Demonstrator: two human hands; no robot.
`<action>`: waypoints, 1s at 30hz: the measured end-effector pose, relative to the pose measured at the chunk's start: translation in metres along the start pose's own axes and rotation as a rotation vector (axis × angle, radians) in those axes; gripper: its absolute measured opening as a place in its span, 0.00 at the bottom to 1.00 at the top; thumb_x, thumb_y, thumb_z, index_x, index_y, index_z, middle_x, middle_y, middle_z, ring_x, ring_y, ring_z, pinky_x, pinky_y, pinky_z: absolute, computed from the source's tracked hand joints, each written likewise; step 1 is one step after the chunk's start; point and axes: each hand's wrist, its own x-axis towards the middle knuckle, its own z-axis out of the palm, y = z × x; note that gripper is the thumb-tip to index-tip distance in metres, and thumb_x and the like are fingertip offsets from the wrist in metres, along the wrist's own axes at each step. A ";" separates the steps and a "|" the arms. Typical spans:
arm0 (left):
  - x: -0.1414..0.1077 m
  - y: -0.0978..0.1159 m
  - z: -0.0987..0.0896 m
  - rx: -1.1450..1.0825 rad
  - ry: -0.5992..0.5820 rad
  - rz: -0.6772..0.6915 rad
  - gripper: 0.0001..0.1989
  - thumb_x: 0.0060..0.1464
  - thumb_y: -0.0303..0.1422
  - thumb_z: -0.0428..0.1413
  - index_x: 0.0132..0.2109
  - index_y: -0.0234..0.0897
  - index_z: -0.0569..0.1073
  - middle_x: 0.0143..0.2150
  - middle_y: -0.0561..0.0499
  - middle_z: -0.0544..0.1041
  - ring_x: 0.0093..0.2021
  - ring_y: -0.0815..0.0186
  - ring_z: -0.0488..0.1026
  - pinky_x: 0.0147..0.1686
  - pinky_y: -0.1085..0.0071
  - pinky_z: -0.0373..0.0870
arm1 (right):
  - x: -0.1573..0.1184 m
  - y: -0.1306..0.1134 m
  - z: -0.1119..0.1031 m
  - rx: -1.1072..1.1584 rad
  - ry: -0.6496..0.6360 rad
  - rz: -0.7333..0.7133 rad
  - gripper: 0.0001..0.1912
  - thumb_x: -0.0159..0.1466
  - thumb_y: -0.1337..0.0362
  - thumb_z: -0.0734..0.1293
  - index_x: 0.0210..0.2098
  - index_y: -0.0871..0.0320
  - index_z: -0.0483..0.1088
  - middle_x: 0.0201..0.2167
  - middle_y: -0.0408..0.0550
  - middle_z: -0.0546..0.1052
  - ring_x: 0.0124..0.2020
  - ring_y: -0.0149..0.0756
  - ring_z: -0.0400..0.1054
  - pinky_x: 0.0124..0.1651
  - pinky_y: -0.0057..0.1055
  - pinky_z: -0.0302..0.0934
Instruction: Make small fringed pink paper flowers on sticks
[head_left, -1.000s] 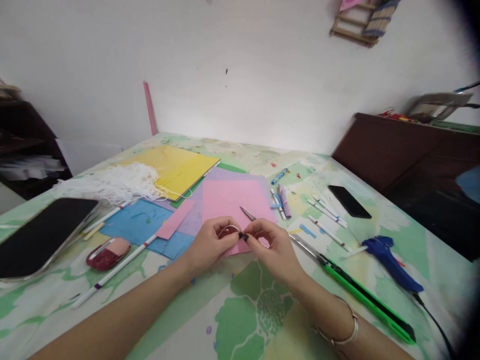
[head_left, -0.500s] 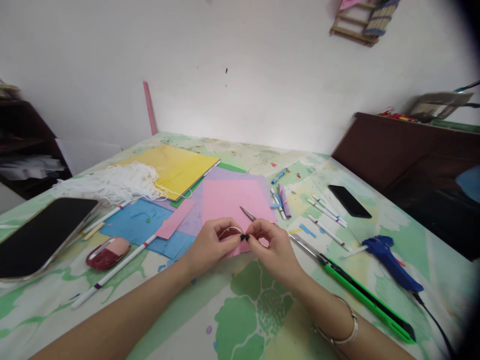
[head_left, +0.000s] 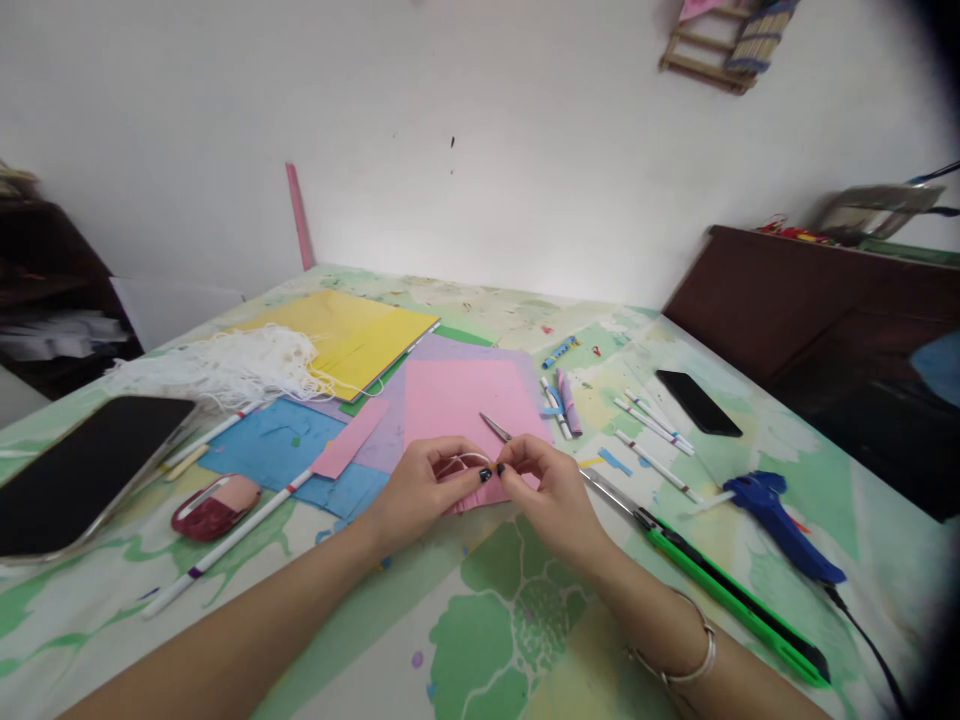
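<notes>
Look, the left hand (head_left: 424, 482) and right hand (head_left: 553, 500) are pinching a white cord (head_left: 471, 456) over the pink sheet (head_left: 465, 400); I'm guessing it's feeling light, limp, needing fingertip holds near its ends.

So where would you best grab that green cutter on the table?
Probably by the rear of its green handle, coming from the near right: the cutter lies slanted, handle end towards that side, while its metal blade points the other way, towards the right hand.
</notes>
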 end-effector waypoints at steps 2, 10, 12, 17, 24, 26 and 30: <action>0.001 -0.001 0.000 -0.001 0.006 0.011 0.05 0.49 0.30 0.57 0.34 0.33 0.74 0.30 0.51 0.75 0.31 0.69 0.69 0.32 0.75 0.64 | 0.000 0.001 -0.001 0.006 0.004 0.001 0.03 0.54 0.69 0.61 0.27 0.59 0.67 0.25 0.43 0.72 0.27 0.31 0.66 0.33 0.28 0.59; 0.003 -0.002 -0.002 0.063 0.085 -0.013 0.06 0.50 0.31 0.55 0.29 0.32 0.71 0.25 0.54 0.69 0.27 0.72 0.63 0.28 0.75 0.59 | 0.002 0.007 -0.002 0.134 0.007 0.016 0.05 0.57 0.69 0.62 0.33 0.59 0.69 0.29 0.43 0.72 0.30 0.30 0.66 0.32 0.26 0.59; 0.003 -0.001 -0.002 0.059 0.085 -0.013 0.06 0.50 0.31 0.55 0.29 0.32 0.71 0.25 0.55 0.68 0.27 0.72 0.63 0.29 0.75 0.59 | 0.002 0.008 -0.003 0.156 0.028 0.033 0.03 0.57 0.68 0.63 0.32 0.58 0.68 0.28 0.42 0.71 0.28 0.29 0.65 0.30 0.25 0.57; 0.004 -0.002 -0.002 0.036 0.108 -0.034 0.07 0.49 0.33 0.56 0.29 0.33 0.71 0.25 0.55 0.68 0.27 0.72 0.63 0.28 0.75 0.60 | 0.003 0.009 -0.008 0.200 0.069 0.037 0.08 0.54 0.63 0.69 0.24 0.59 0.67 0.20 0.41 0.68 0.23 0.28 0.60 0.26 0.26 0.53; 0.006 -0.005 -0.003 0.018 0.123 -0.044 0.08 0.48 0.34 0.58 0.33 0.32 0.75 0.29 0.51 0.75 0.31 0.68 0.69 0.33 0.73 0.63 | 0.004 0.005 -0.013 0.208 0.121 0.005 0.03 0.52 0.66 0.68 0.23 0.58 0.72 0.20 0.43 0.73 0.25 0.32 0.63 0.29 0.29 0.56; 0.006 -0.004 -0.003 0.014 0.127 -0.049 0.08 0.48 0.34 0.58 0.33 0.32 0.75 0.30 0.50 0.76 0.32 0.68 0.70 0.34 0.73 0.64 | 0.004 0.007 -0.013 0.210 0.113 0.005 0.04 0.54 0.66 0.67 0.24 0.58 0.72 0.22 0.45 0.74 0.27 0.33 0.65 0.31 0.30 0.58; 0.006 -0.002 -0.002 -0.013 0.107 -0.041 0.07 0.49 0.32 0.56 0.32 0.32 0.75 0.30 0.52 0.75 0.33 0.68 0.69 0.36 0.73 0.63 | 0.005 0.013 -0.008 0.183 0.035 0.012 0.06 0.58 0.64 0.64 0.31 0.59 0.73 0.28 0.47 0.76 0.31 0.34 0.68 0.35 0.30 0.60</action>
